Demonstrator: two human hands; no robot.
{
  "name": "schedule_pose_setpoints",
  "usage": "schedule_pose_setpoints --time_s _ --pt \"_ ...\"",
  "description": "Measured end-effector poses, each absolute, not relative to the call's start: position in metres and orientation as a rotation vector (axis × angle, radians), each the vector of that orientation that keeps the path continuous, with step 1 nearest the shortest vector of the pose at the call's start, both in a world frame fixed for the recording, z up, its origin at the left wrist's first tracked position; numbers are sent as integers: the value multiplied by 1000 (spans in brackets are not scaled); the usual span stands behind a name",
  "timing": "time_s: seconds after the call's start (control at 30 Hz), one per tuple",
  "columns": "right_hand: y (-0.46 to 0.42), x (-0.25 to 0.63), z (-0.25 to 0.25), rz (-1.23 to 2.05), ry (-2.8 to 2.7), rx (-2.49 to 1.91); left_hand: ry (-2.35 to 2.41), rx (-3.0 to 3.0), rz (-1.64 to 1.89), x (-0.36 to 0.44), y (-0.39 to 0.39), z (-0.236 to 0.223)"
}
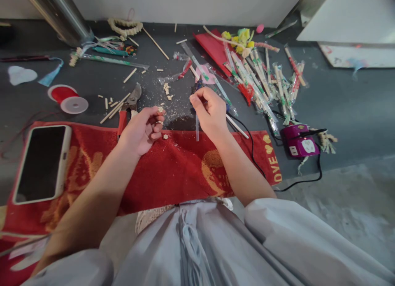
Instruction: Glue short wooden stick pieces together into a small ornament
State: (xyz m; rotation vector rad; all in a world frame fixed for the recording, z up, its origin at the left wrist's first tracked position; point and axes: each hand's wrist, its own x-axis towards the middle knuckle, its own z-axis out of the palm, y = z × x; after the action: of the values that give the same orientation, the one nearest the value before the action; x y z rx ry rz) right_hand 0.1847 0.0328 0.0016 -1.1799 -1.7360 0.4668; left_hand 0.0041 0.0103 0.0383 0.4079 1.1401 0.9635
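My left hand (142,127), palm up with fingers curled, pinches a small pale flower-shaped piece (160,109) between thumb and fingertip. Another pale bit shows by its lower fingers. My right hand (211,111) is closed in a pinch, and I cannot make out what is in it. Just behind it sits a dark blue object (197,85), mostly hidden, with a translucent stick (197,129) hanging below. One more flower-shaped piece (166,136) lies on the red towel (173,170) between my hands. Red-handled pliers (133,97) lie beside my left wrist.
Pale crumbs and short sticks (115,107) litter the dark table. Wrapped sticks (262,80) pile up at right, near a purple power adapter (298,141) with a black cable. At left are a phone (41,164) and a red thread spool (66,97).
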Motion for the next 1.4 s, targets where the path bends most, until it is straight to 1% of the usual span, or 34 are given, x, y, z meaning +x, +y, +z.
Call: schedule_pose_setpoints --time_s 0.37,0.67,0.93,1.2,1.4 --pt "37 185 -2 432 -1735 -1187 1099 361 1083 -1 11 42" --pt "38 185 -4 423 -1740 -1212 1080 389 1181 -7 13 36" --pt "40 186 -10 434 -1785 -1097 1014 406 1196 -10 14 30" --pt "39 186 -8 413 -1791 -1136 1088 304 1194 -3 12 40" --pt "40 185 -9 418 -1788 -1130 1065 347 1190 -4 12 36"
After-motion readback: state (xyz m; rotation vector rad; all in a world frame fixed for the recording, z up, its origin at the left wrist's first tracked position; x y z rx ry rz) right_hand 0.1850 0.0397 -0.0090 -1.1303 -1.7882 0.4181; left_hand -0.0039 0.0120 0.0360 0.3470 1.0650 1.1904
